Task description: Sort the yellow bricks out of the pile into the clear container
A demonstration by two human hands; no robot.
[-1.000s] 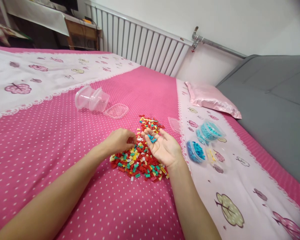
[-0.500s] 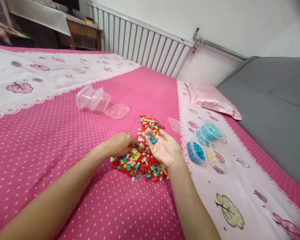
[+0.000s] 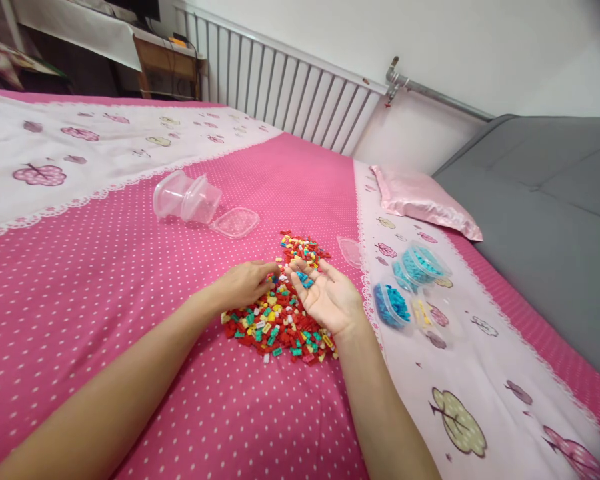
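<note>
A loose pile of small toy building bricks (image 3: 280, 320), mostly red with yellow, green and white ones, lies on the pink dotted bedspread. Over its left side is my left hand (image 3: 245, 283), palm down, with thumb and fingers pinched on what looks like a dark blue brick (image 3: 273, 279). My right hand (image 3: 330, 298) is turned palm up above the pile's right side, its fingers slightly curled. A few light blue bricks (image 3: 305, 280) rest in the fingers of that hand.
On the right stand a tub of blue bricks (image 3: 393, 305), a tub of turquoise bricks (image 3: 423, 262) and a clear tub with yellow bricks (image 3: 423, 312). Clear nested tubs (image 3: 187, 198) lie sideways at left, near a lid (image 3: 235, 223). Another lid (image 3: 350, 251) lies beyond my right hand.
My left hand has lifted slightly from the pile, and a dark blue brick now shows at its fingertips. My right hand stays in place with the light blue bricks.
</note>
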